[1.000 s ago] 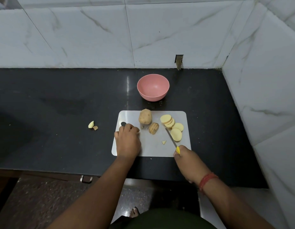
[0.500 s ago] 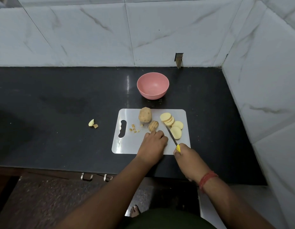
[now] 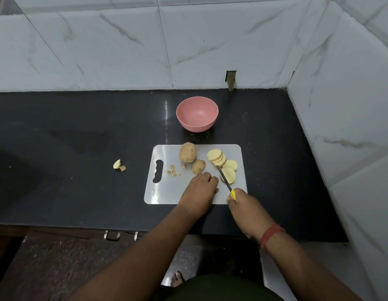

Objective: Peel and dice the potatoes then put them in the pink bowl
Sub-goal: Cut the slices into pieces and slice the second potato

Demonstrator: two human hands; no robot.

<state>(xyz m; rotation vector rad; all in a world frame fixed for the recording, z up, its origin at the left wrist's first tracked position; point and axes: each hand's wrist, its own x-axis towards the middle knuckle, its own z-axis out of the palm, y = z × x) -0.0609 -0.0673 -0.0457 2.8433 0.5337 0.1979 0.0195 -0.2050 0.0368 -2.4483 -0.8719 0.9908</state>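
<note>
The pink bowl [image 3: 197, 124] stands empty on the black counter behind the white cutting board [image 3: 167, 192]. On the board lie a whole unpeeled potato [image 3: 187, 152], a scored skin-on piece [image 3: 199, 167], a few small diced bits [image 3: 173, 171] and several round peeled slices [image 3: 221, 161]. My left hand [image 3: 199, 189] rests knuckles-up on the board just in front of the scored piece, fingers curled down; what is under them is hidden. My right hand [image 3: 243, 205] grips a yellow-handled knife [image 3: 224, 178], its blade lying against the nearest slice.
Two potato scraps [image 3: 119, 165] lie on the counter left of the board. White marble-tiled walls close off the back and right side. The counter's front edge runs just below the board, with drawer handles [image 3: 111, 235] under it.
My left hand moved from the board's left end, by the handle hole, to the middle front, uncovering the small diced bits. My right hand and the knife barely shifted.
</note>
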